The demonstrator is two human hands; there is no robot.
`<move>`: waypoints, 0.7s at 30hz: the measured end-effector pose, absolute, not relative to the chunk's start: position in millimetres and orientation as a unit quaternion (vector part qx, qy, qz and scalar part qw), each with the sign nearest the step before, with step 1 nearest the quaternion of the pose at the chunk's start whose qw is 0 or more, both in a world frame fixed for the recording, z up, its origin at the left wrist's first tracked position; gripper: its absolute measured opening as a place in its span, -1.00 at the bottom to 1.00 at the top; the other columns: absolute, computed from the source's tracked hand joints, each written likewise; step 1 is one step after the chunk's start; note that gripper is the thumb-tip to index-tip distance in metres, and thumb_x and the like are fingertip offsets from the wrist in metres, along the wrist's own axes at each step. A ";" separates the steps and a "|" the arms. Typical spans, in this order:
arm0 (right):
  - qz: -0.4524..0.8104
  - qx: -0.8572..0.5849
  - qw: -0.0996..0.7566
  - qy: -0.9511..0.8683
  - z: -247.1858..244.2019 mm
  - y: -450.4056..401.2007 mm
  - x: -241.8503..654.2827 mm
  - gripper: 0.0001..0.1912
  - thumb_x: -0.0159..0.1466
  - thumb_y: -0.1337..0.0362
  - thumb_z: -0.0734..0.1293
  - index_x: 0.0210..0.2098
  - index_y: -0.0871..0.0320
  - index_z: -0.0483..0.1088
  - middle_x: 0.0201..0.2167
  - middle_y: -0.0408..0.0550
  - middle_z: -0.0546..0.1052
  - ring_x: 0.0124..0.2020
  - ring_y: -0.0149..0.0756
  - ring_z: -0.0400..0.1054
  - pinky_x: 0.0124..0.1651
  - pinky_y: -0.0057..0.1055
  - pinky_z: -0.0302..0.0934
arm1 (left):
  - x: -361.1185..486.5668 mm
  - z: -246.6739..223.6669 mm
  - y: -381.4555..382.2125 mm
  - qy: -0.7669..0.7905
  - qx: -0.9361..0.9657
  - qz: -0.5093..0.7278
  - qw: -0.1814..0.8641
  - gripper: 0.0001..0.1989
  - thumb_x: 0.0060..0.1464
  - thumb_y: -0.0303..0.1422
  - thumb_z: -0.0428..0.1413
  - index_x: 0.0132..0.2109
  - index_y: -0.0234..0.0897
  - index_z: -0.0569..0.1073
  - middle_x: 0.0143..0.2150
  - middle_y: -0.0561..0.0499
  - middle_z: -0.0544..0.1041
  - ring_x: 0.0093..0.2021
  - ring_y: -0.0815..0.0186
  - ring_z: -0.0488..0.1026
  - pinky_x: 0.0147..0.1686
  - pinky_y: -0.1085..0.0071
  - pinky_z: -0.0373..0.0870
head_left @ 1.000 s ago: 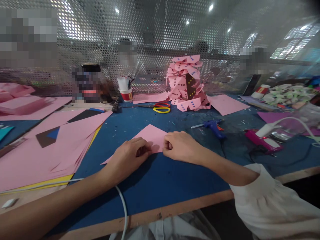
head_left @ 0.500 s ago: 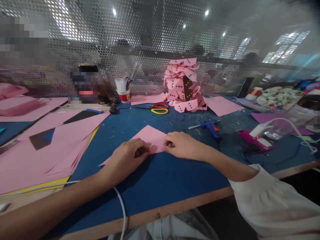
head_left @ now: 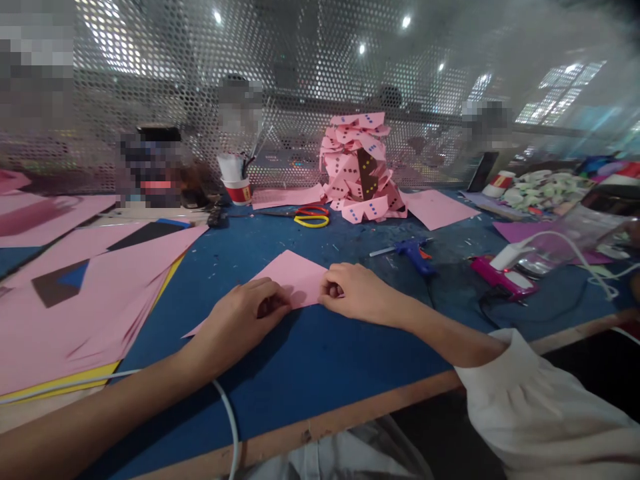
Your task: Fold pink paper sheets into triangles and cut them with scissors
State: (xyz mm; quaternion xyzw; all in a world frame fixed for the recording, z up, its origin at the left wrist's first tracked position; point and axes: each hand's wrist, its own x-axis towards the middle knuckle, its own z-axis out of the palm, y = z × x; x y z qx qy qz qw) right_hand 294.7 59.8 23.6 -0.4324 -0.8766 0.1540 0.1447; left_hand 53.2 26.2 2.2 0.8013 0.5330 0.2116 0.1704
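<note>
A folded-looking piece of pink paper (head_left: pixel 291 272) lies on the blue tabletop in front of me, one corner pointing away. My left hand (head_left: pixel 255 303) rests over its left part, with thumb and fingers pinched at the near edge. On the right, my right hand (head_left: pixel 345 290) has its curled fingers and thumb closed on the near edge too. Between the two hands a short stretch of that edge shows. The paper's left tip sticks out beyond my left hand; its right end is mostly covered by my right hand.
Large pink sheets (head_left: pixel 125 293) lie at left. Behind stand scissors (head_left: pixel 311 217), a paper cup (head_left: pixel 237 190) and a pile of dotted pink paper pieces (head_left: pixel 345 167). To the right are a blue glue gun (head_left: pixel 415 255) and a magenta device (head_left: pixel 503 277) with a white cable.
The whole view has shifted slightly, so things sit further left in the picture. Both hands keep their hold on the paper's near edge, with little visible movement.
</note>
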 end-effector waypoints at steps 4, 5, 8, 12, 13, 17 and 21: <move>0.123 -0.439 0.153 -0.877 19.4 57.2 292.3 -0.94 0.19 0.33 0.35 -0.42 0.12 0.47 -0.37 -0.17 0.53 -0.37 -0.39 0.31 -0.27 -0.40 0.07 | 53.5 2.6 25.9 0.534 0.799 0.214 0.176 -0.81 0.20 -0.22 0.09 -0.25 -0.20 0.54 -0.33 0.05 0.55 -0.39 0.31 0.42 -0.34 0.40 0.25; 0.115 -0.439 0.155 -0.877 18.5 56.9 292.0 -0.94 0.19 0.33 0.35 -0.42 0.12 0.46 -0.38 -0.17 0.53 -0.38 -0.38 0.30 -0.27 -0.39 0.07 | 53.4 2.5 25.8 0.533 0.798 0.216 0.177 -0.81 0.19 -0.23 0.09 -0.24 -0.20 0.54 -0.33 0.06 0.55 -0.39 0.32 0.42 -0.34 0.40 0.25; 0.115 -0.438 0.154 -0.878 18.3 57.0 292.4 -0.94 0.19 0.32 0.36 -0.42 0.12 0.45 -0.38 -0.17 0.52 -0.37 -0.38 0.30 -0.26 -0.39 0.06 | 52.8 1.7 25.6 0.528 0.800 0.221 0.180 -0.82 0.19 -0.24 0.09 -0.24 -0.19 0.54 -0.32 0.06 0.55 -0.38 0.32 0.42 -0.34 0.41 0.26; 0.153 -0.431 0.136 -0.879 23.9 57.1 297.3 -0.95 0.24 0.31 0.37 -0.37 0.12 0.46 -0.33 -0.16 0.53 -0.32 -0.38 0.35 -0.22 -0.40 0.09 | 52.2 -0.2 25.8 0.533 0.799 0.220 0.172 -0.81 0.20 -0.21 0.09 -0.25 -0.19 0.54 -0.33 0.05 0.55 -0.38 0.31 0.41 -0.34 0.40 0.25; 0.160 -0.427 0.134 -0.880 25.6 56.8 298.8 -0.96 0.26 0.29 0.37 -0.33 0.12 0.47 -0.29 -0.15 0.53 -0.29 -0.37 0.36 -0.19 -0.39 0.10 | 52.1 -0.5 25.9 0.533 0.798 0.221 0.171 -0.81 0.20 -0.21 0.10 -0.25 -0.19 0.54 -0.33 0.06 0.54 -0.39 0.31 0.41 -0.34 0.39 0.25; 0.156 -0.404 0.137 -0.891 29.0 55.6 302.5 -0.94 0.28 0.28 0.39 -0.24 0.11 0.47 -0.20 -0.11 0.53 -0.18 -0.32 0.37 -0.09 -0.36 0.13 | 52.0 -0.9 26.2 0.528 0.800 0.223 0.175 -0.80 0.21 -0.20 0.09 -0.24 -0.18 0.54 -0.33 0.05 0.55 -0.39 0.30 0.42 -0.33 0.37 0.26; 0.140 -0.393 0.143 -0.897 25.8 56.6 301.4 -0.98 0.30 0.32 0.37 -0.28 0.13 0.47 -0.24 -0.11 0.53 -0.20 -0.32 0.36 -0.08 -0.36 0.12 | 51.9 -2.0 26.6 0.534 0.799 0.219 0.169 -0.78 0.22 -0.18 0.09 -0.26 -0.19 0.54 -0.35 0.04 0.54 -0.40 0.29 0.40 -0.34 0.36 0.25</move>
